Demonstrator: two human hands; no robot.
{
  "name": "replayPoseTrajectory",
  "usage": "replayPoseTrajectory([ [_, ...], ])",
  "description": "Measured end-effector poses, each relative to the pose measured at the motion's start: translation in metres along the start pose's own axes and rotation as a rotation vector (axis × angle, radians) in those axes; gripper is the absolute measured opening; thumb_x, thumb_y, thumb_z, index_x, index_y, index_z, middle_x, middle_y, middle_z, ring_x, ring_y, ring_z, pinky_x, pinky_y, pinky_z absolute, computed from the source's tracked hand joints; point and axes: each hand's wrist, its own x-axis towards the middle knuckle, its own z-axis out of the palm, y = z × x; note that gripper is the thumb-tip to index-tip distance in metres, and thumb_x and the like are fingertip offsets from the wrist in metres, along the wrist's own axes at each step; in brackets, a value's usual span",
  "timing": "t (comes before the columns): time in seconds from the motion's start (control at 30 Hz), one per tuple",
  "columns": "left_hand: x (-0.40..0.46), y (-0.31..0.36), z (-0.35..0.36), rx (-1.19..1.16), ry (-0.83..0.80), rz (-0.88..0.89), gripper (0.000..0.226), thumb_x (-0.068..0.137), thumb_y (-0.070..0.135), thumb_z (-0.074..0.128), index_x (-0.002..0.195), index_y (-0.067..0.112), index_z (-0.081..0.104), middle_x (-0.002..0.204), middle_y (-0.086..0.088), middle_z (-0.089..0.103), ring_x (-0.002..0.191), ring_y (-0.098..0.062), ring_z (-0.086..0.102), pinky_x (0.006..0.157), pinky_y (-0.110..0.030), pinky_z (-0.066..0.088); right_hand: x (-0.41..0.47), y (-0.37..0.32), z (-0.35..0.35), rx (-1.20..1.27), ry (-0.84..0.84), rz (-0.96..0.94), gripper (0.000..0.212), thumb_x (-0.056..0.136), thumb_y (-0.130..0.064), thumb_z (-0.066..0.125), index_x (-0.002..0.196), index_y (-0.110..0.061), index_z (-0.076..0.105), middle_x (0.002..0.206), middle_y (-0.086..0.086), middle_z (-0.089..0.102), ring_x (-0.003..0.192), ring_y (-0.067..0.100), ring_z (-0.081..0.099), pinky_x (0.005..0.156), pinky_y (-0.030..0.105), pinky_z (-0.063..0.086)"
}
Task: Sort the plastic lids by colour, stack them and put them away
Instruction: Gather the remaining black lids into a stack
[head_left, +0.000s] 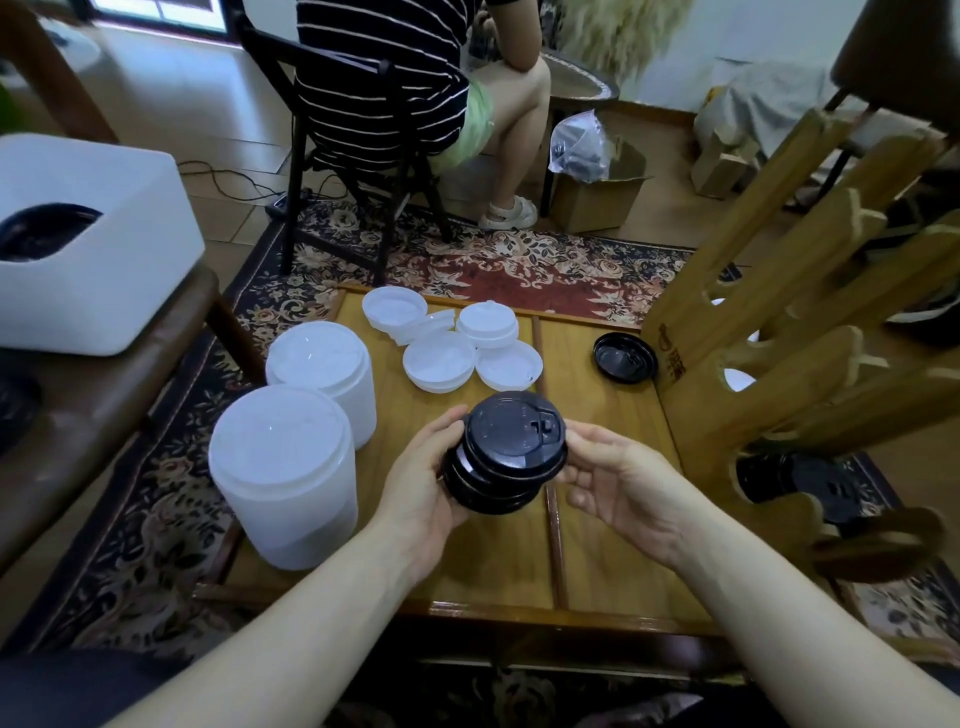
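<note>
Holding a stack of black lids (501, 457) above the wooden table (597, 519), left hand (421, 483) curled round its side. Right hand (618, 478) touched the top lid's rim, fingers loosely spread. Loose white lids (441, 358) lay beyond.

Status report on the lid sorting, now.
Left hand grips the stack of black lids; right hand steadies its rim. One black lid loose on the table, white lids unsorted behind. Nothing in the way.
</note>
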Motion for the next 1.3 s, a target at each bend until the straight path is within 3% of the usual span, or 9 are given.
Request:
replayPoseTrajectory([
  [0.17, 0.0022, -0.0017, -0.0017, 0.010, 0.010, -0.004, 0.022, 0.100, 0.023, 0.054, 0.114, 0.022, 0.070, 0.104, -0.001, 0.077, 0.099, -0.022, 0.071, 0.072, -0.038, 0.056, 0.0016, -0.0004, 0.0016, -0.252, 0.140, -0.062, 0.024, 0.095, -0.016, 0.060, 0.117, -0.009, 0.065, 0.099, 0.012, 0.072, 0.073, 0.016, 0.062, 0.051, 0.020, 0.046],
  [0.23, 0.0016, -0.0016, -0.0016, 0.020, 0.007, 0.007, 0.022, 0.100, 0.023, 0.053, 0.114, 0.021, 0.070, 0.101, 0.001, 0.077, 0.101, -0.022, 0.070, 0.073, -0.039, 0.057, 0.0015, 0.0004, 0.0007, -0.360, 0.168, -0.078, 0.021, 0.096, -0.024, 0.060, 0.113, -0.016, 0.068, 0.111, 0.011, 0.072, 0.085, 0.018, 0.066, 0.061, 0.023, 0.053],
  [0.33, 0.0000, -0.0017, -0.0007, 0.043, -0.013, 0.012, 0.023, 0.099, 0.023, 0.053, 0.116, 0.022, 0.069, 0.102, 0.001, 0.077, 0.099, -0.021, 0.071, 0.069, -0.037, 0.056, 0.0004, 0.0022, 0.0023, -0.258, 0.128, -0.020, 0.030, 0.094, -0.040, 0.059, 0.114, -0.020, 0.070, 0.112, 0.006, 0.071, 0.099, 0.021, 0.070, 0.082, 0.036, 0.059],
  [0.5, -0.0007, -0.0028, 0.0005, 0.061, -0.056, 0.018, 0.029, 0.097, 0.033, 0.054, 0.116, 0.021, 0.072, 0.106, 0.000, 0.077, 0.101, -0.022, 0.072, 0.067, -0.035, 0.057, -0.0023, 0.0022, 0.0069, -0.203, 0.037, -0.019, 0.034, 0.092, -0.031, 0.064, 0.125, -0.021, 0.064, 0.115, 0.011, 0.071, 0.088, 0.020, 0.073, 0.070, 0.033, 0.060],
  [0.63, -0.0016, -0.0032, 0.0009, 0.081, -0.094, 0.023, 0.041, 0.083, 0.041, 0.065, 0.118, 0.020, 0.068, 0.109, -0.002, 0.076, 0.097, -0.019, 0.073, 0.067, -0.034, 0.060, -0.0016, 0.0031, 0.0070, -0.224, 0.048, -0.035, 0.041, 0.091, -0.021, 0.067, 0.131, -0.023, 0.059, 0.115, 0.009, 0.071, 0.086, 0.019, 0.072, 0.063, 0.029, 0.058],
  [0.73, 0.0002, -0.0056, -0.0010, 0.078, -0.073, 0.045, 0.052, 0.073, 0.027, 0.074, 0.124, 0.021, 0.065, 0.115, -0.005, 0.074, 0.102, -0.022, 0.072, 0.069, -0.036, 0.060, -0.0017, 0.0039, 0.0059, -0.223, 0.039, -0.054, 0.038, 0.090, -0.016, 0.067, 0.127, -0.020, 0.061, 0.116, 0.012, 0.070, 0.084, 0.017, 0.071, 0.062, 0.027, 0.057],
  [0.9, 0.0041, -0.0077, -0.0024, 0.058, -0.072, 0.070, 0.042, 0.083, 0.006, 0.069, 0.123, 0.017, 0.066, 0.109, -0.006, 0.075, 0.094, -0.022, 0.074, 0.072, -0.038, 0.061, -0.0005, 0.0057, 0.0045, -0.250, 0.039, -0.086, 0.039, 0.088, -0.015, 0.070, 0.126, -0.018, 0.062, 0.114, 0.013, 0.069, 0.086, 0.022, 0.069, 0.063, 0.029, 0.058],
  [1.07, 0.0047, -0.0078, -0.0016, 0.085, -0.113, 0.087, 0.048, 0.080, 0.006, 0.069, 0.127, 0.015, 0.063, 0.107, -0.004, 0.075, 0.095, -0.023, 0.073, 0.081, -0.043, 0.059, 0.0001, 0.0040, 0.0032, -0.238, 0.034, -0.112, 0.041, 0.089, -0.007, 0.067, 0.129, -0.011, 0.058, 0.114, 0.016, 0.068, 0.082, 0.020, 0.069, 0.059, 0.026, 0.057],
  [1.3, 0.0028, -0.0060, -0.0017, 0.124, -0.180, 0.051, 0.062, 0.069, 0.011, 0.076, 0.128, 0.024, 0.062, 0.120, -0.004, 0.071, 0.107, -0.027, 0.070, 0.078, -0.043, 0.062, -0.0025, 0.0024, 0.0019, -0.287, 0.026, -0.161, 0.039, 0.091, -0.006, 0.064, 0.129, -0.013, 0.059, 0.121, 0.016, 0.064, 0.089, 0.022, 0.071, 0.059, 0.025, 0.057],
])
